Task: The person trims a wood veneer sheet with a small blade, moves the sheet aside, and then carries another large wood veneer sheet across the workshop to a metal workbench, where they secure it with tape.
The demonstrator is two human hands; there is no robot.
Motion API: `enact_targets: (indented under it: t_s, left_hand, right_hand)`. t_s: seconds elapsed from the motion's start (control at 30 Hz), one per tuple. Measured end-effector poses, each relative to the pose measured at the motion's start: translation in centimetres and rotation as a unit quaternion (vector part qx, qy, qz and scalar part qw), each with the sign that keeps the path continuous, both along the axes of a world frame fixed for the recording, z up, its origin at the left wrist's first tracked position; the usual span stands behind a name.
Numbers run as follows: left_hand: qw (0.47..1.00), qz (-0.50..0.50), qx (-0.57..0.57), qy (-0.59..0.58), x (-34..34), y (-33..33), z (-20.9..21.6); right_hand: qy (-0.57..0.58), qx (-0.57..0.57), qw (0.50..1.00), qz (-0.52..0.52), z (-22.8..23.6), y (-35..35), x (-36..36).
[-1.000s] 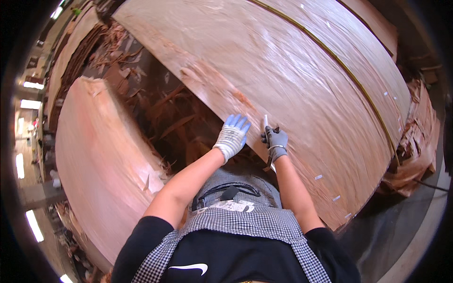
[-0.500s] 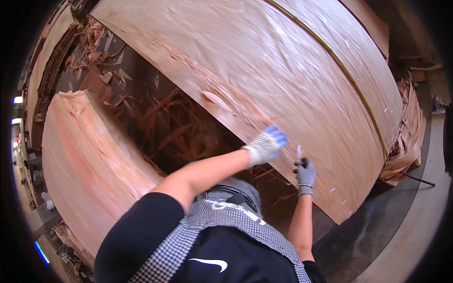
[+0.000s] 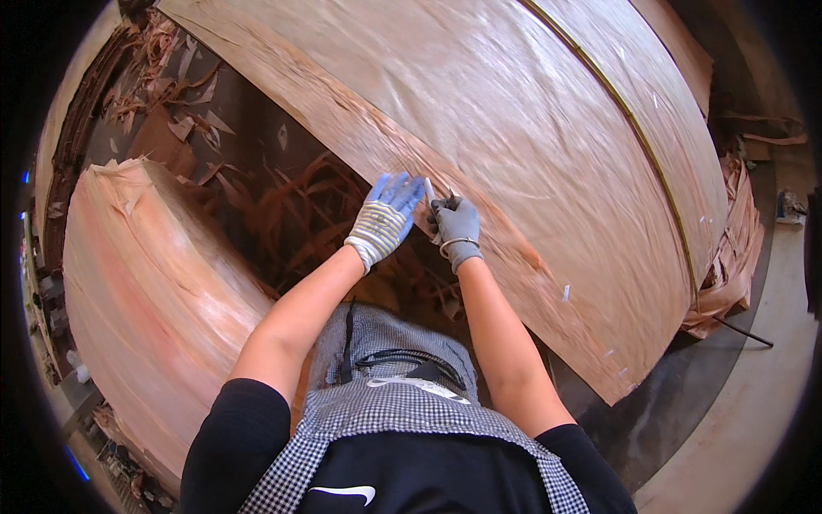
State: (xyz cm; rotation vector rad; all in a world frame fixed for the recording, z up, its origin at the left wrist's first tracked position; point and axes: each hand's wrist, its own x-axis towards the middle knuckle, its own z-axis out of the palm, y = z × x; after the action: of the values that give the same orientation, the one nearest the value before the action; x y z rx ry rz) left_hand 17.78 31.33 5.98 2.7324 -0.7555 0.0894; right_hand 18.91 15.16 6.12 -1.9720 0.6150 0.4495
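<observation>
A wide, pale brown sheet of wood veneer (image 3: 548, 171) slopes across the view, its near edge rough and wrinkled. My left hand (image 3: 381, 221), in a striped white glove with blue fingers, lies with fingers stretched out at this near edge. Close beside it on the right is my right hand (image 3: 455, 224) in a grey glove, its fingers closed. From its pinch a narrow whitish strip (image 3: 430, 190) points up, over the veneer; its exact kind cannot be made out. My palms and fingers hide part of the edge.
At the left stands a thick curved stack of reddish veneer (image 3: 145, 283). Torn veneer scraps (image 3: 300, 206) lie in the dark gap between. A thin rod (image 3: 634, 128) crosses the sheet, and crumpled veneer (image 3: 728, 248) hangs at the right. Small whitish strips (image 3: 566, 293) dot the sheet.
Both hands have moved left along the veneer's near edge, the right one farther, and now sit side by side. The whitish strip has travelled with my right hand.
</observation>
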Motion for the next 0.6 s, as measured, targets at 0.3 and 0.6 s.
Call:
enact_targets:
  t_s: [0.3,0.6]
  left_hand:
    - [0.998,-0.059,-0.015,0.016,1.5,-0.7,0.9]
    - [0.974,-0.224,-0.005,0.029,0.5,-1.3,1.1]
  right_hand:
    - [0.011,-0.254,0.964,0.075,0.8,-0.9,-2.6]
    - [-0.028,-0.268,0.946,0.181,2.2,-5.2,-6.4]
